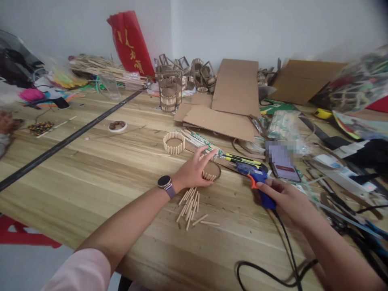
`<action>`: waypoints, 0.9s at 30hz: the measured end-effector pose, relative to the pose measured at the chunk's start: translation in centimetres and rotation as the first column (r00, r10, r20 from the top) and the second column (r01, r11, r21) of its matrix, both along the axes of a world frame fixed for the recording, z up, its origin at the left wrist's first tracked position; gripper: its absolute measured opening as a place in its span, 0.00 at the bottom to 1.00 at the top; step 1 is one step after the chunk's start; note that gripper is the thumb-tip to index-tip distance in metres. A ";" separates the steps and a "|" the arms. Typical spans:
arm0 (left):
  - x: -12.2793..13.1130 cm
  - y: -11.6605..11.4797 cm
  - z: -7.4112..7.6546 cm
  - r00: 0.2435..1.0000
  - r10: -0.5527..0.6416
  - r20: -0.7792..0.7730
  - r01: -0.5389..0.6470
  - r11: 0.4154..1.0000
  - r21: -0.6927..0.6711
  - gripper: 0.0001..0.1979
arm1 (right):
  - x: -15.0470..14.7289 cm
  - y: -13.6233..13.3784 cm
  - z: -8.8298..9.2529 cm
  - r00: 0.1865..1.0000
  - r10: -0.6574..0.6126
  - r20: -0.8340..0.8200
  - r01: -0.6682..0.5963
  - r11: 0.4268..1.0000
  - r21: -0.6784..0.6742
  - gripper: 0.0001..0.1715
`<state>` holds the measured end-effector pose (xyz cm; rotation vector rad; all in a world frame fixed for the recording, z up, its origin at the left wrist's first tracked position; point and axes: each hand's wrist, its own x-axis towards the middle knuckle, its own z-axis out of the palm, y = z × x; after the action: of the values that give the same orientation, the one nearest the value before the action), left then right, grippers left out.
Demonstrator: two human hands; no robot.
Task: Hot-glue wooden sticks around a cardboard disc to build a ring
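Note:
My left hand point(194, 169), with a watch on its wrist, curls around the near-left side of a small round basket base point(214, 171). Short wooden sticks stand along part of its rim, and my palm and fingers hide the rest. In my right hand point(289, 198) is a blue hot glue gun point(257, 178) with an orange trigger. Its nozzle points left, toward the base but apart from it. Loose short sticks point(189, 206) lie in a pile just below my left hand. Behind it stands another round base point(174, 143), ringed with upright sticks.
Yellow-and-black utility knives point(242, 159) lie beyond the glue gun, near a phone point(281, 161). Cardboard sheets point(221, 121) and several stick baskets point(168, 99) are at the back. A black cable point(286, 234) trails from the gun. At far left another person's hand point(6, 123) shows.

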<state>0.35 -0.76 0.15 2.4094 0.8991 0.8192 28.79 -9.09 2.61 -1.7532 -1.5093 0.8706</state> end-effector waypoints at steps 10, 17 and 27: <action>-0.1 0.1 -0.2 1.000 -0.019 0.004 0.019 1.000 0.018 0.53 | -3.3 -1.8 1.0 0.745 -0.091 -0.661 -0.071 0.974 -0.214 0.13; -0.1 0.1 -0.2 1.000 -0.017 0.004 0.017 0.999 0.028 0.54 | -3.2 -1.6 0.0 0.810 0.031 -0.586 -0.179 0.964 -0.196 0.12; -0.1 0.0 0.0 1.000 0.001 -0.015 0.000 1.000 0.025 0.54 | -3.2 -1.6 -0.7 0.974 0.101 -0.202 -0.148 0.962 -0.231 0.31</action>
<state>0.29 -0.72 0.12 2.4393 0.9005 0.8184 25.63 -10.68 1.86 -1.7017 -1.4481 1.2992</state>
